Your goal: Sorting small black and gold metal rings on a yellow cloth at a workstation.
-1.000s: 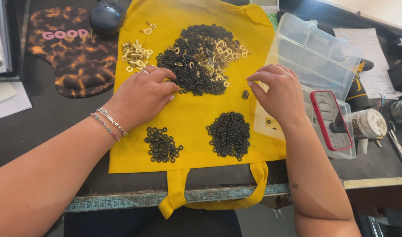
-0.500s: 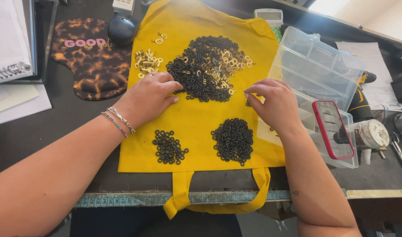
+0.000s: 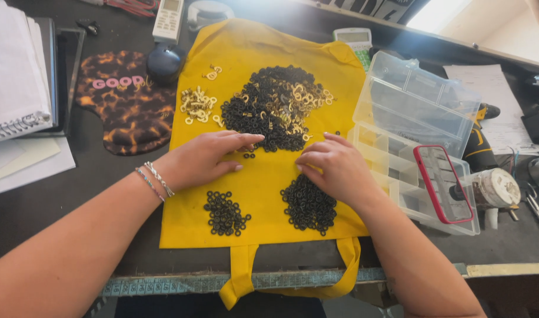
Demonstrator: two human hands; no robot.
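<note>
I am looking down on a flat yellow cloth tote bag [image 3: 263, 194] lying on a dark desk [image 3: 99, 194]. At twelve o'clock on the bag a large heap of small black rubber rings mixed with brass-coloured metal rings [image 3: 272, 106] is resting. At ten o'clock a small cluster of brass-coloured rings [image 3: 198, 106] is sitting apart. At six o'clock two sorted piles of black rings are lying, a smaller one [image 3: 225, 213] and a fuller one [image 3: 309, 207].

What could go wrong, as I judge it: a sideways sweep of either palm could be pushing loose rings back into the sorted piles or off the cloth, since they are sitting unheld on a soft surface; the fuller pile is lying just under the right wrist.

My left hand [image 3: 202, 160] is lying nearly flat, fingers extended and close together, fingertips touching the heap's lower edge. My right hand [image 3: 334, 168] is curling loosely, fingers bent down onto the cloth; I cannot tell whether it is pinching a ring. At three o'clock a clear plastic compartment box [image 3: 411, 141] is standing open.
</note>
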